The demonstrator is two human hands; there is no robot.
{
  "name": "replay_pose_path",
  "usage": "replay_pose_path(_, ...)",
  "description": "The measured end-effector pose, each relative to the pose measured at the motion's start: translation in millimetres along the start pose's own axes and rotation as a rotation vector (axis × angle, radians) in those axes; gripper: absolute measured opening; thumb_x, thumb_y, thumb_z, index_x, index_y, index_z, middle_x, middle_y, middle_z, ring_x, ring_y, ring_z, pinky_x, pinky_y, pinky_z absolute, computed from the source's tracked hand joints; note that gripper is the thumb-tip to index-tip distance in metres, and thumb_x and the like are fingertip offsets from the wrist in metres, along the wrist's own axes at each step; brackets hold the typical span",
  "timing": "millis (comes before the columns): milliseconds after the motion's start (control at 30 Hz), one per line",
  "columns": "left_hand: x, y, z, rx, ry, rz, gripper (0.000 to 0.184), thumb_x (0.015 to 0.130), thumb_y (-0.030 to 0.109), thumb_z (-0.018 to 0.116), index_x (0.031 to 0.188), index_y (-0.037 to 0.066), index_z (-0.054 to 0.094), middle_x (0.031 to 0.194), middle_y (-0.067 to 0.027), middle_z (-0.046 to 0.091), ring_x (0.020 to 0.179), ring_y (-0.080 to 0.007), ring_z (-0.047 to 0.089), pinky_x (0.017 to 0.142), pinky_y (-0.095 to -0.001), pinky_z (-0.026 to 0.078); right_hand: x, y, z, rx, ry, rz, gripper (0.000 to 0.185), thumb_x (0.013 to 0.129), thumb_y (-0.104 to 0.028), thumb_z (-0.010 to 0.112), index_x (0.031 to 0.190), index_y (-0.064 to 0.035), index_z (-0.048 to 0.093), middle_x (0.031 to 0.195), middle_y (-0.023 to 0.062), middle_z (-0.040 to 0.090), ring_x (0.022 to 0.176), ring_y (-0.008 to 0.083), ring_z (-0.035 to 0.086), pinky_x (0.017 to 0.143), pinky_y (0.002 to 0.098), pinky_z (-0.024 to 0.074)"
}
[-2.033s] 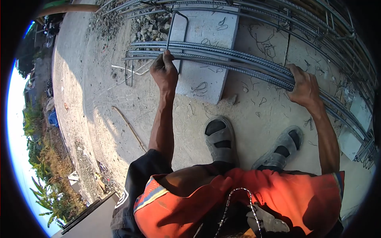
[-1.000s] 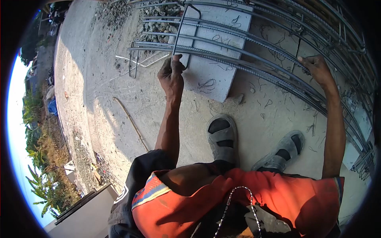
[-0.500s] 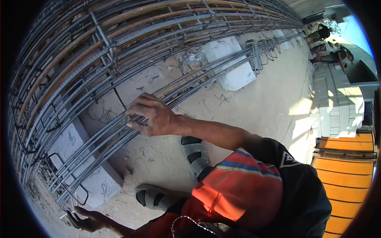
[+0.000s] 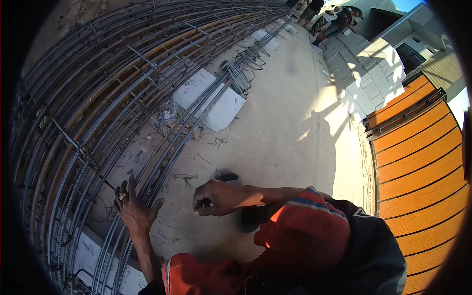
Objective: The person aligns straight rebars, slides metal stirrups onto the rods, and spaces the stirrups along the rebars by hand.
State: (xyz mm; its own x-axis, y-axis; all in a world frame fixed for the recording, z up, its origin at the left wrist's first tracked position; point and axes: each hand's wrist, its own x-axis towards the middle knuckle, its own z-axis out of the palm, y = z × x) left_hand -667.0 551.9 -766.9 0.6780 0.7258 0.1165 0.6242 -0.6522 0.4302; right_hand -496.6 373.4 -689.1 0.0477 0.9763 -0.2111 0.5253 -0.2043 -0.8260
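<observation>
A long bundle of ribbed steel rebar (image 4: pixel 164 164) runs diagonally across the left side, with bent stirrups (image 4: pixel 236 78) gathered farther along it. My left hand (image 4: pixel 135 211) lies over the near part of this bundle, fingers spread and thumb apart; a ring shows on one finger. To the right of the bars, apart from them, my right hand (image 4: pixel 221 197) hangs above the floor. Its fingers curl toward the thumb, and whatever they may hold is hidden.
A large rebar cage (image 4: pixel 113 73) fills the left. White blocks (image 4: pixel 223 108) lie under the bundle, and wire scraps (image 4: pixel 184 177) litter the concrete floor. Stacked pale blocks (image 4: pixel 364 83) and orange panels (image 4: pixel 418 157) stand at right. Several people (image 4: pixel 334 22) are at the far end.
My right hand has let go of the rebar bundle and moved right. My left hand has come up from the bundle's near end onto the bars. The camera view has turned.
</observation>
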Motion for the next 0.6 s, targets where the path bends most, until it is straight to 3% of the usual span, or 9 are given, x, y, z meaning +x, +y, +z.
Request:
replay_pose_path(100, -4.6, 8.6, 5.2, 0.111, -0.093, -0.055, 0.101, 0.049, 0.03, 0.087, 0.137, 0.016, 0.04, 0.126, -0.0154, 0.052, 0.118, -0.0366, 0.045, 0.099, -0.051, 0.029, 5.7, 19.0, -21.6, -0.006, 0.032, 0.018, 0.018, 0.077, -0.018, 0.068, 0.082, -0.0006, 0.064, 0.072, 0.0122, 0.063, 0.066, 0.0239, 0.062, 0.064, 0.036, 0.0485)
replay_pose_path(133, -6.5, 3.3, 13.9, 0.091, -0.05, -0.053, 0.095, 0.053, 0.018, 0.084, 0.137, 0.018, 0.04, 0.124, -0.0153, 0.053, 0.115, -0.0364, 0.047, 0.099, -0.0485, 0.03, 8.1, 27.6, -24.2, -0.062, 0.023, 0.035, 0.023, 0.084, -0.024, 0.066, 0.087, -0.0007, 0.066, 0.078, 0.0109, 0.064, 0.068, 0.0183, 0.063, 0.063, 0.0314, 0.0499)
replay_pose_path(233, -4.8, -7.5, 27.5, 0.101, 0.0, -0.018, 0.088, 0.056, 0.002, 0.073, 0.137, 0.017, 0.04, 0.122, -0.0157, 0.053, 0.11, -0.036, 0.049, 0.098, -0.047, 0.031, 10.9, 57.8, -28.0, 0.009, 0.026, 0.077, 0.023, 0.08, -0.022, 0.068, 0.087, -0.0003, 0.064, 0.075, 0.0113, 0.064, 0.068, 0.0218, 0.062, 0.064, 0.0331, 0.0487)
replay_pose_path(267, -4.6, -3.5, 25.6, 0.079, 0.034, -0.017, 0.086, 0.055, -0.006, 0.062, 0.136, 0.015, 0.042, 0.121, -0.0162, 0.054, 0.106, -0.0354, 0.051, 0.097, -0.0459, 0.032, 9.6, 66.7, -31.7, 0.022, 0.123, 0.101, 0.025, 0.08, -0.023, 0.069, 0.089, -0.0005, 0.064, 0.078, 0.0109, 0.065, 0.069, 0.0215, 0.062, 0.065, 0.0326, 0.0491)
replay_pose_path(367, -3.4, -2.7, 26.7, 0.11, 0.042, -0.016, 0.086, 0.055, -0.006, 0.062, 0.135, 0.015, 0.042, 0.12, -0.0166, 0.054, 0.106, -0.0342, 0.051, 0.096, -0.0465, 0.033, 3.0, 126.5, -61.5, -0.09, 0.45, 0.184, 0.033, 0.079, -0.023, 0.07, 0.101, -0.0007, 0.062, 0.09, 0.0125, 0.063, 0.078, 0.0222, 0.062, 0.067, 0.0329, 0.0504)
replay_pose_path(433, -1.2, -2.3, 25.4, 0.102, 0.033, -0.01, 0.084, 0.055, -0.002, 0.066, 0.134, 0.014, 0.043, 0.119, -0.0156, 0.054, 0.107, -0.0337, 0.051, 0.096, -0.0479, 0.034, -1.5, 177.2, -105.7, -0.341, 0.706, 0.147, 0.04, 0.077, -0.02, 0.07, 0.11, -0.0018, 0.057, 0.098, 0.015, 0.061, 0.086, 0.0239, 0.061, 0.068, 0.0339, 0.0507)
replay_pose_path(600, 4.1, 3.7, 27.8, 0.138, 0.056, -0.019, 0.081, 0.054, 0.004, 0.072, 0.131, 0.012, 0.046, 0.116, -0.0138, 0.055, 0.105, -0.0342, 0.051, 0.095, -0.0484, 0.034, 16.7, 324.8, -254.6, -0.748, 1.11, 0.214, 0.057, 0.073, -0.02, 0.07, 0.121, -0.0004, 0.048, 0.11, 0.0217, 0.053, 0.103, 0.0387, 0.051, 0.086, 0.0448, 0.0449)
